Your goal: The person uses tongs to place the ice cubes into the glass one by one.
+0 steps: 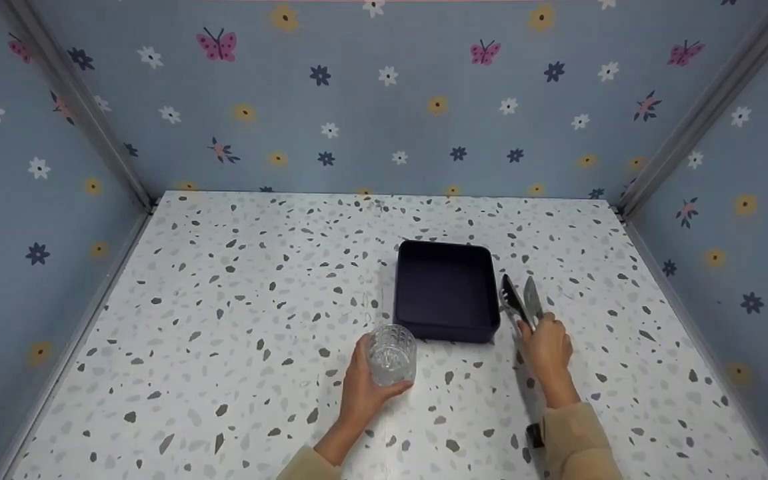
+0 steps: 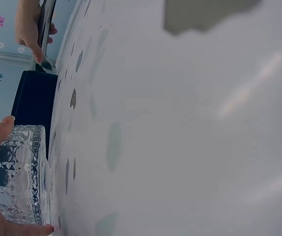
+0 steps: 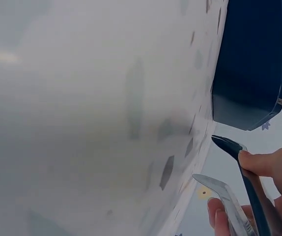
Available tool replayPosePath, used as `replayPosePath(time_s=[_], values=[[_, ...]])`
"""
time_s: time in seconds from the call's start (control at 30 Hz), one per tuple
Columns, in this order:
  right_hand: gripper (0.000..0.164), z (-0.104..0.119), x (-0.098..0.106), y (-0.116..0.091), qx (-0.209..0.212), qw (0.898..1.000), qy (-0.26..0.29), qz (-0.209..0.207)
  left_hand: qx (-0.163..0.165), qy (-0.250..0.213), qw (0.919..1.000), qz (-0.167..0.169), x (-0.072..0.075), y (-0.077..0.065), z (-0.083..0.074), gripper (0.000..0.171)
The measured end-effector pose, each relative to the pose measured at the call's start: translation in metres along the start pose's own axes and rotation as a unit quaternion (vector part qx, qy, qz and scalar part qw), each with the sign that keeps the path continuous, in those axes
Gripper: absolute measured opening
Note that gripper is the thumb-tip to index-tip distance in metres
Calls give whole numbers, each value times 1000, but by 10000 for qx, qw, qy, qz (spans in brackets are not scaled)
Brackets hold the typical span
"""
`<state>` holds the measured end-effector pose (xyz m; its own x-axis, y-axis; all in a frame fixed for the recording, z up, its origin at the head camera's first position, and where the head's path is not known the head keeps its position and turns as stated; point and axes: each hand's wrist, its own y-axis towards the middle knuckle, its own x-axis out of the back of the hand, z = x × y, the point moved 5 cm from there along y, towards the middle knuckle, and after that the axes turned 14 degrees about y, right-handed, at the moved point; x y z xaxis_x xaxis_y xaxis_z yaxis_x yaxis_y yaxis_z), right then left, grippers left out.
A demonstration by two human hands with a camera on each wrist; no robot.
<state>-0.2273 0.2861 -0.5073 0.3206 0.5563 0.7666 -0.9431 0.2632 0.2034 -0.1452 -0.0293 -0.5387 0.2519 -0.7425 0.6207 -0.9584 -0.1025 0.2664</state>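
Note:
My left hand (image 1: 363,393) grips a clear cut-glass tumbler (image 1: 392,357) from its left side, thumb around the near side. The left wrist view shows the glass (image 2: 20,172) close over the tabletop, its faceted pattern facing the camera. A dark, square, open box (image 1: 447,290) stands just beyond the glass and shows nothing inside. To the right of the box, my right hand (image 1: 547,347) holds a pair of shiny metal tongs (image 1: 532,303). Their two tips point away from me and stand apart. In the right wrist view, the thumb presses on one arm of the tongs (image 3: 251,179).
The white speckled tabletop (image 1: 224,320) extends around the box. Blue patterned walls (image 1: 384,100) enclose it at the back and both sides, with grey corner posts (image 1: 84,113). A small black object (image 1: 535,435) shows beside the right sleeve (image 1: 577,440).

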Motion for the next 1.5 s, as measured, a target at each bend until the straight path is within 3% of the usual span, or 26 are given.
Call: replayPosePath(time_s=[0.37,1.07,1.37,1.5], values=[[58,-4,-6,-1,-495,9943,-259,910,70,-44,10000,37,0,1,0,100],[63,-8,-11,0,-884,9866,-302,1336,71,84,9997,223,-1,2,0,103],[73,0,-10,-6,-658,9899,-174,1247,283,168,9991,259,0,0,2,108],[82,4,-9,-7,-334,9920,-74,1215,307,249,9990,203,0,-1,2,113]])
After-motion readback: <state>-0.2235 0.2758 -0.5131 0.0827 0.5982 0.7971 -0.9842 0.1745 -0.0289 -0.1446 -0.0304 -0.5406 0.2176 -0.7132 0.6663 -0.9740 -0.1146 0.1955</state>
